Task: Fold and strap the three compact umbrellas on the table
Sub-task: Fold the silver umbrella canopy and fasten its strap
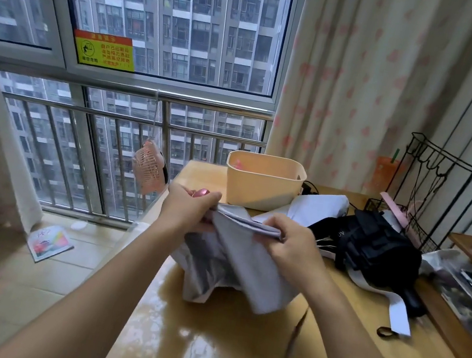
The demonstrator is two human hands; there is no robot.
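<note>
The person stands at the wooden table (215, 350) with both arms stretched out, working on a grey umbrella (233, 262) held just above the tabletop near its left edge. The left hand (189, 207) has its fingers curled round the umbrella's pink end (202, 193), while the right hand (289, 244) pinches a gathered fold of the grey cloth between thumb and fingers; the rest of the canopy hangs loose below them and touches the table. At about three o'clock from the hands lies a black umbrella (373, 248), unfolded and rumpled, with a white strap (396, 312) trailing from it toward the near side. At one o'clock a pale white umbrella (321, 204) rests against a cream basket (262, 183), which sits at twelve o'clock. A black wire rack (432, 193) stands at two o'clock on the table's far right. At ten o'clock a small pink fan (149, 167) hangs from the window railing.
</note>
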